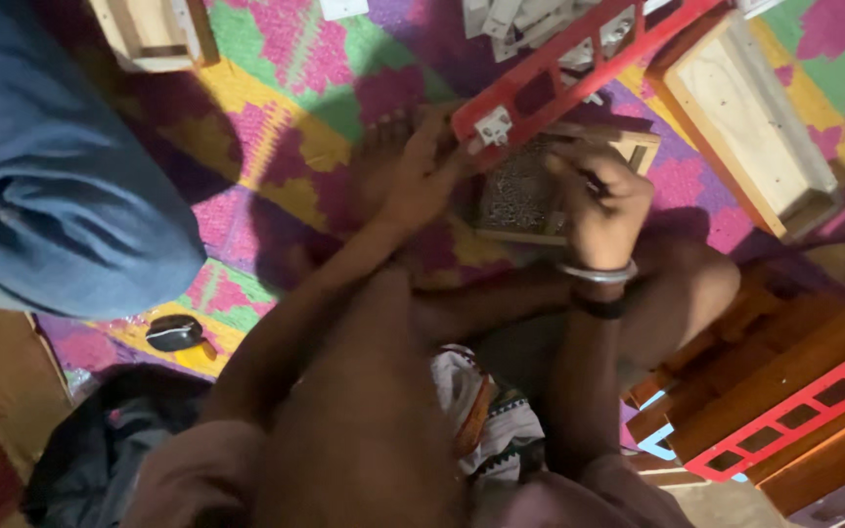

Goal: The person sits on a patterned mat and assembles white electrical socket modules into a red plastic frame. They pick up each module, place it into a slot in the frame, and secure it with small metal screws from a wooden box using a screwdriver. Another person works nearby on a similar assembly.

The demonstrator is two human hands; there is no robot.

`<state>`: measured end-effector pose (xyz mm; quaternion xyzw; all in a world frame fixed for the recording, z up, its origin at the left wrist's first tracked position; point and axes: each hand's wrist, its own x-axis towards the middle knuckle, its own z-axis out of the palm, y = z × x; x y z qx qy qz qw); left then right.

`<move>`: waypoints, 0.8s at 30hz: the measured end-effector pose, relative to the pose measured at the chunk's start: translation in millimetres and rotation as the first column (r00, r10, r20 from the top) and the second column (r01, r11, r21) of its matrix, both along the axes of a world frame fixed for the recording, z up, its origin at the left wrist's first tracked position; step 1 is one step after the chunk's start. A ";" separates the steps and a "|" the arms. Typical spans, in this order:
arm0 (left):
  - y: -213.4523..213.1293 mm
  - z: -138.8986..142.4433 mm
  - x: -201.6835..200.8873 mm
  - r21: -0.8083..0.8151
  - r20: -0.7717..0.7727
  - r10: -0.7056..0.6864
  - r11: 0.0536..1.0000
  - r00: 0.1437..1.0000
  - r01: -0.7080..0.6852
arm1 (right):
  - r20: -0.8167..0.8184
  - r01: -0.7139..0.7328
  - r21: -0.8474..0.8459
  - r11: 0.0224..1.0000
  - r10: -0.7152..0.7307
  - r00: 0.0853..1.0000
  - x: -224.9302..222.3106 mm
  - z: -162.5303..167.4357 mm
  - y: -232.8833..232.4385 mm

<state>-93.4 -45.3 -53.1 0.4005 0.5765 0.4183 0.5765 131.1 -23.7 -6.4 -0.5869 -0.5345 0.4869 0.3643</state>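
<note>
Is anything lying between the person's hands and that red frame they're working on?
Nothing visible: the left hand already touches the red frame at its near end, and the right hand sits just beneath it over a wooden box.

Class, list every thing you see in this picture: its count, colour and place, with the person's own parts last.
Red slotted plastic frame: one, top centre, over the small box.
Small open wooden box: one, pale wood, centre, under both hands.
Long pale wooden box: one, top right.
Patterned mat: one, pink, green and yellow, on the floor.
Small black oval object: one, lower left on the mat.
Blue cloth: one, left.
Silver bangle: one, right wrist.
Left hand: on the frame's end.
Right hand: closed, contents unclear.
</note>
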 end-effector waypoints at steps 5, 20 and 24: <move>-3.2 9.5 -3.7 -0.030 -0.811 -0.124 0.985 0.572 0.172 | 0.070 -0.175 0.021 0.984 0.173 0.982 -47.6 16.4 35.2; -0.3 8.0 2.1 0.188 -0.045 0.039 0.982 0.998 -0.030 | 0.155 -0.223 0.039 0.974 0.215 0.964 -59.4 4.9 39.6; -5.8 -6.5 5.6 0.194 0.091 0.047 0.979 0.995 -0.064 | 0.185 -0.170 0.071 0.983 0.154 0.971 -69.7 10.7 35.8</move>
